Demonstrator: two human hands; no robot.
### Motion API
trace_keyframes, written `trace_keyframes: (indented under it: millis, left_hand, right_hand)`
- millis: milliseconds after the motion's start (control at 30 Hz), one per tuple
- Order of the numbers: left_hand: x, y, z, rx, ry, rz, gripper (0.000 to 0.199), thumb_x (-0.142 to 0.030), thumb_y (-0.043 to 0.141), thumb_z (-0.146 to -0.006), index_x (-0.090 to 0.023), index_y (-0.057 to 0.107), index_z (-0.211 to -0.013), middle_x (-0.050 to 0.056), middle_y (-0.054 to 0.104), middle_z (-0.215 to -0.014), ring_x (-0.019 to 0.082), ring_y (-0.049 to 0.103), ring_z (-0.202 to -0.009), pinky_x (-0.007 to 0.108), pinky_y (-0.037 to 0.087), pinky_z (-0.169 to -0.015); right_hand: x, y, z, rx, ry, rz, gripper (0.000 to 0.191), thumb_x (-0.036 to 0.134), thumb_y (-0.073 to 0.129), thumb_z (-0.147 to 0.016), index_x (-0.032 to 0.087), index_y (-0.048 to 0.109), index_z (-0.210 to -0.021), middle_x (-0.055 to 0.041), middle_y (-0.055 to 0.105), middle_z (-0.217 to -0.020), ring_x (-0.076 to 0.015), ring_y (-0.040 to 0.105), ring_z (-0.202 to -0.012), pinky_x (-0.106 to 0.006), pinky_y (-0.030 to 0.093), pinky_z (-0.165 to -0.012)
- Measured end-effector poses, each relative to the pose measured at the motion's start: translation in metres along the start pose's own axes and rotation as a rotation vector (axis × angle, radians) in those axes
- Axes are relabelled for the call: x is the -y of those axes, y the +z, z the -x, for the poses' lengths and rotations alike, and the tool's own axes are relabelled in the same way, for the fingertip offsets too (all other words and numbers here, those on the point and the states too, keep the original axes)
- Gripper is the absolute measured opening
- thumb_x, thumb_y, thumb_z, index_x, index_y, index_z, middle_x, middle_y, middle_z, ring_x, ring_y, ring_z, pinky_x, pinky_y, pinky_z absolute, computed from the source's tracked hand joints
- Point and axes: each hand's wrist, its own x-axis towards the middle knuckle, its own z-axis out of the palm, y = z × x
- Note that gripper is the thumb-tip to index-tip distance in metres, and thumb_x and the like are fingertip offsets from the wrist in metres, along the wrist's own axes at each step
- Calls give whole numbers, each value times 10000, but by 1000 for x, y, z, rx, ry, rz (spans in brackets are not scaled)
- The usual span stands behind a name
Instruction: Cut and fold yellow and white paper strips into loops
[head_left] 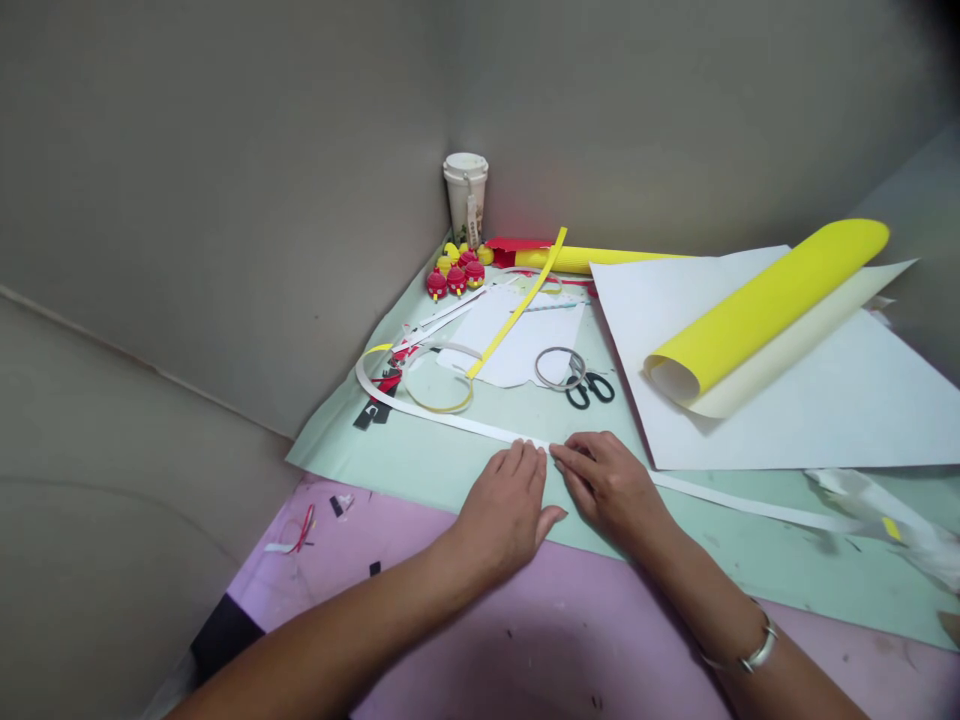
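White strip [457, 424]: we see it on the pale green sheet [420, 470], running to our fingertips and curving round at its left end
Left hand [506, 505]: we lay its fingers nearly straight and close together on the strip, thumb out to the side
Right hand [611, 480]: we have its index fingertip at the strip, just beside the left fingertips, other fingers bent; we cannot tell whether it pinches
Scissors [588, 383]: black-handled, beyond our right hand, touching a grey ring [543, 381]
Yellow roll [765, 310]: on a large white sheet [720, 420] to our right
Cup [463, 195]: upright behind small red and yellow ornaments [457, 278]
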Motion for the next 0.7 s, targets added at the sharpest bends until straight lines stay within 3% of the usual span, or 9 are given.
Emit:
trace_keyframes:
  millis: [700]
  left_hand:
    - [-4,-8,-6,23,26,-85,630,-495,456,-956,12,506,-1327,231,542,-1340,349,467,-1259,411,375,-1002]
  right_hand:
    - [0,0,0,11,-2,7,287,145,535,-912,212,674,-1154,-109,630,-972,-225,553,-862,-380,492,-759]
